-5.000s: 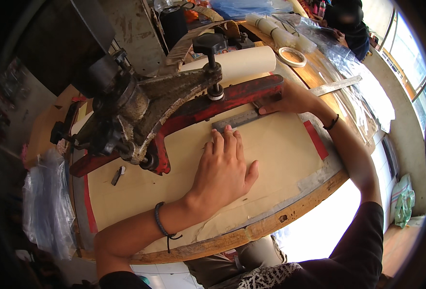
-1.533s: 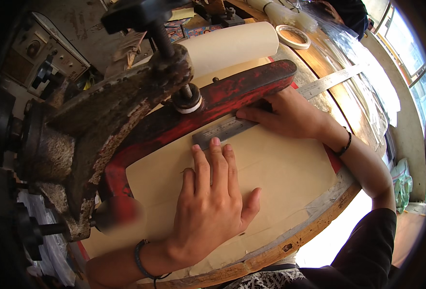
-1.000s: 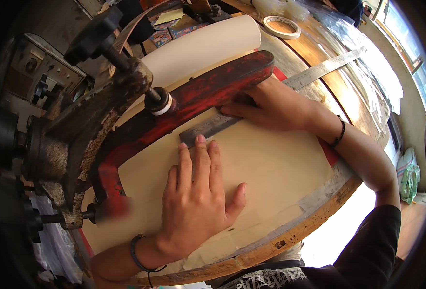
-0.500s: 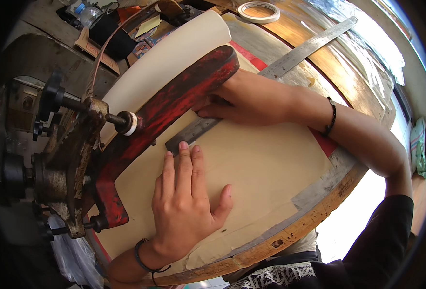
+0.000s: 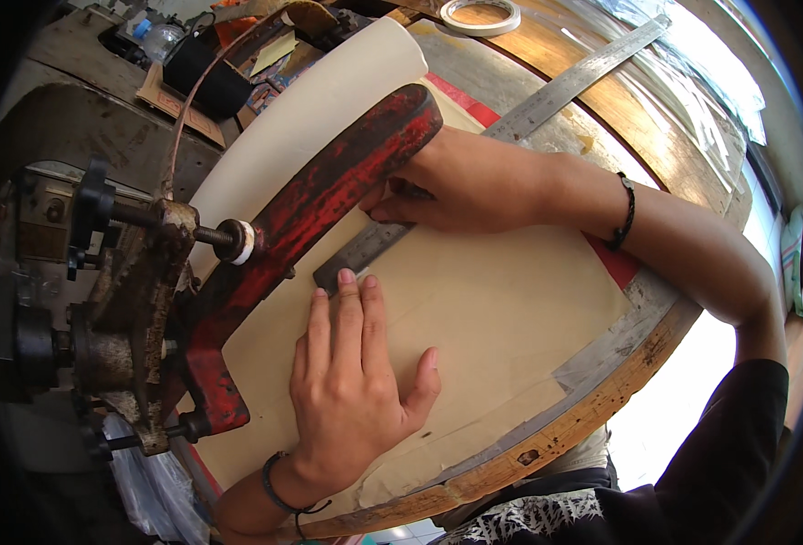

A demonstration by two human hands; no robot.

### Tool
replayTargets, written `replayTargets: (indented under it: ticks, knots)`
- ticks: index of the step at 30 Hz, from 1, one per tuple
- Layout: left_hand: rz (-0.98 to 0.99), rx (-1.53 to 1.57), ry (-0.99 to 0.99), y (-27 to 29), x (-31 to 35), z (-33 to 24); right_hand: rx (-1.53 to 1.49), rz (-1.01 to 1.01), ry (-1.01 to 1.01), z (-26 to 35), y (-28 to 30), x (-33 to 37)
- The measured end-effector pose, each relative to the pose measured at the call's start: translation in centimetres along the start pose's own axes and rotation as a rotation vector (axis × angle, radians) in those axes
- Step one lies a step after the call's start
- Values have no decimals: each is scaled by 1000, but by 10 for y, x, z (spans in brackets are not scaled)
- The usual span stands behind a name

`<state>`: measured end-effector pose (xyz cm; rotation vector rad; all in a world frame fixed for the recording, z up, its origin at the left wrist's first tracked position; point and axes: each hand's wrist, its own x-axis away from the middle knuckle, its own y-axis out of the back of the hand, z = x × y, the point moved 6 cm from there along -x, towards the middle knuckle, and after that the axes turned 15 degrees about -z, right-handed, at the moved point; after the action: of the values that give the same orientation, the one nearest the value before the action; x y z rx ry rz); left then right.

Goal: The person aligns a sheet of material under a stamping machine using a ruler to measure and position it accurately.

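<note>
A long metal ruler (image 5: 592, 77) lies slantwise across a large cream sheet (image 5: 501, 309) on the table. My left hand (image 5: 347, 381) rests flat on the sheet, fingers stretched and thumb apart. Its fingertips press on the near end of the ruler. Farther up the same ruler, my right hand (image 5: 456, 186) is closed, its fingers curled in beside the ruler's edge. A red, worn metal arm (image 5: 329, 182) passes over the sheet and hides part of those fingers. What they hold, if anything, I cannot make out.
The red arm joins a rusty hinge clamp (image 5: 156, 336) with black screw knobs at left. Behind it stands a white rolled sheet (image 5: 310, 127). A tape roll (image 5: 480, 15) lies at the far edge, a black cylinder (image 5: 206, 77) at far left. The table has a worn wooden edge (image 5: 547, 445).
The whole view has shifted slightly. Both hands and the ruler keep nearly the same places on the sheet.
</note>
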<state>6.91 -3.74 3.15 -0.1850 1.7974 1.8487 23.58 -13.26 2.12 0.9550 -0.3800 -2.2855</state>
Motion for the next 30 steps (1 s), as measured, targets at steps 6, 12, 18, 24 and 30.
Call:
replayTargets:
  ticks: [6, 12, 18, 24, 30]
  knots:
    - [-2, 14, -4, -5, -1, 1, -32, 14, 15, -3, 0, 1]
    - [-26, -51, -57, -5, 0, 1, 58, 21, -54, -2, -1, 1]
    - [-37, 12, -10, -1, 1, -1, 324, -104, 252, -2, 1, 7]
    - [-121, 11, -27, -4, 3, -2, 212, 21, 125, -3, 7, 6]
    - [-173, 53, -14, -2, 2, 1, 402, 39, 210, 1, 5, 11]
